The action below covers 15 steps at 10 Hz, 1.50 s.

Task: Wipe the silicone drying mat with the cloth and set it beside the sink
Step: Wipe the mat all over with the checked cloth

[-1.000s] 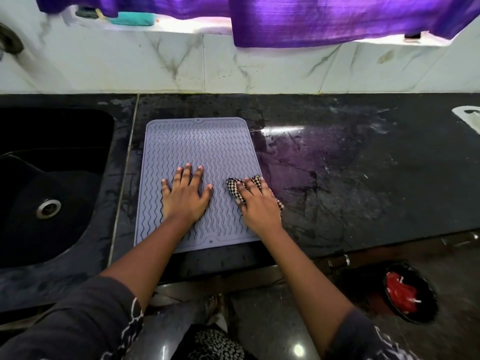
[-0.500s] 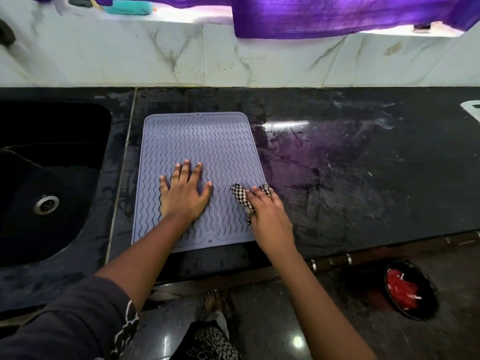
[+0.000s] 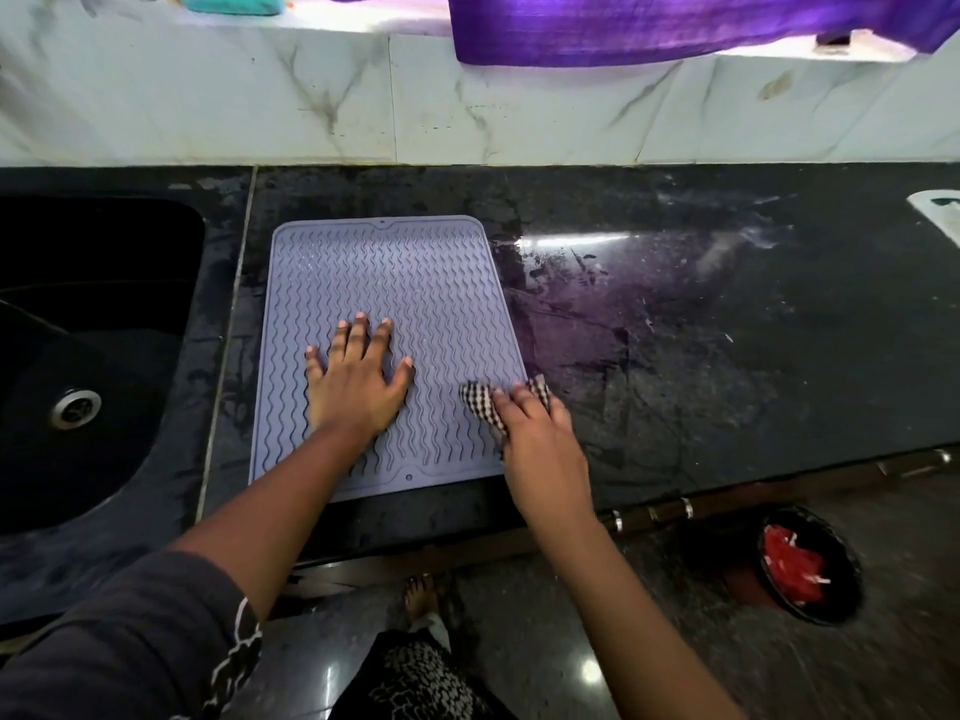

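A lilac silicone drying mat (image 3: 395, 283) with wavy ridges lies flat on the black counter, just right of the sink (image 3: 78, 356). My left hand (image 3: 358, 381) rests flat on the mat's near half, fingers spread and straight. My right hand (image 3: 540, 433) lies on a black-and-white checked cloth (image 3: 480, 402) at the mat's near right edge, fingers over the cloth. Most of the cloth is hidden under that hand.
The dark wet counter (image 3: 701, 330) stretches to the right. A white object (image 3: 940, 210) sits at the far right edge. A marble backsplash (image 3: 467, 106) rises behind, with purple fabric (image 3: 649, 23) hanging above. A black bowl with red contents (image 3: 805, 563) stands on the floor.
My right hand has slid the cloth toward the mat's right edge and slightly nearer to me. My left hand has stayed flat on the mat.
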Motion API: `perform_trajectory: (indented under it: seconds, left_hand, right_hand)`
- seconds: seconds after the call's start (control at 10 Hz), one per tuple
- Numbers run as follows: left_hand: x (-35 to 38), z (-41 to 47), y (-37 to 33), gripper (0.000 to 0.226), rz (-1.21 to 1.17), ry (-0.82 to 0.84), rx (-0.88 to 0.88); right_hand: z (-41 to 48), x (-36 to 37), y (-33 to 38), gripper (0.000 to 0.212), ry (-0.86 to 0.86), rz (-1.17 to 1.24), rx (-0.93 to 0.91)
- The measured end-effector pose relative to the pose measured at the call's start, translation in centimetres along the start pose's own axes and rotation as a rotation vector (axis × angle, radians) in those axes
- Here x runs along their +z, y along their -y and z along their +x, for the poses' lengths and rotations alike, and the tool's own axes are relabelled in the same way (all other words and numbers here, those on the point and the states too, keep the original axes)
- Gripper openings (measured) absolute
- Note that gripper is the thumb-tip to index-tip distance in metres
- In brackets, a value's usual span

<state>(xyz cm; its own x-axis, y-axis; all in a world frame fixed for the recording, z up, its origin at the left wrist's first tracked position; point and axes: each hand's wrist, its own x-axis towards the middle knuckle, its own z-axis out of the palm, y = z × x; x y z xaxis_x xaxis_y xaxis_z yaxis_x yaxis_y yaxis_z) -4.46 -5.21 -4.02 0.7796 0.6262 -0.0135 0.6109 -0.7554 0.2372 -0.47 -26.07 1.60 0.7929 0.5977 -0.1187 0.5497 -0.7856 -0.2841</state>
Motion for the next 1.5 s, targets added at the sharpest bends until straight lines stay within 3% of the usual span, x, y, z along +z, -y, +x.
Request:
perform_trajectory:
  seconds: [0.2,0.4,0.6,0.7,0.9,1.0,1.1,1.3,1.5]
  left_hand:
    - [0.0,0.0,0.0,0.064,0.008,-0.003,0.005]
    - [0.0,-0.1,0.0,0.064,-0.004,0.0,0.008]
    - [-0.1,-0.1,-0.1,0.064,-0.008,-0.001,0.006]
    - [-0.1,-0.1,-0.1,0.064,-0.002,-0.006,0.008]
    - [0.0,-0.1,0.0,0.064,-0.009,0.0,0.003]
    - [-0.1,0.0,0.0,0.065,-0.008,0.0,0.008]
    - [-0.1,0.0,0.0,0.065,-0.013,0.008,0.003]
    - [-0.3,-0.1,0.0,0.064,-0.021,-0.003,0.017]
    - [-0.3,-0.1,0.0,0.064,-0.019,-0.004,0.014]
  right_hand:
    - [1.0,2.5,0.2,0.052,0.056,-0.065,-0.084]
    - [-3.9,0.3,-0.7,0.052,0.177,-0.083,-0.122]
    - [3.9,-0.9,-0.8,0.056,-0.085,-0.07,-0.026]
    - [6.5,0.7,-1.1,0.056,-0.007,-0.126,-0.108]
    - [0.9,1.1,-2.2,0.048,0.079,-0.094,-0.1]
    - [1.5,-1.0,-2.7,0.045,0.047,0.058,-0.048]
    - [5.8,-2.4,-3.0,0.044,-0.173,0.09,0.032]
    - [7.8,-1.3,-4.4,0.048,-0.036,-0.337,-0.144]
    - [1.6,-2.6,-5.1,0.045,0.121,-0.43,-0.184]
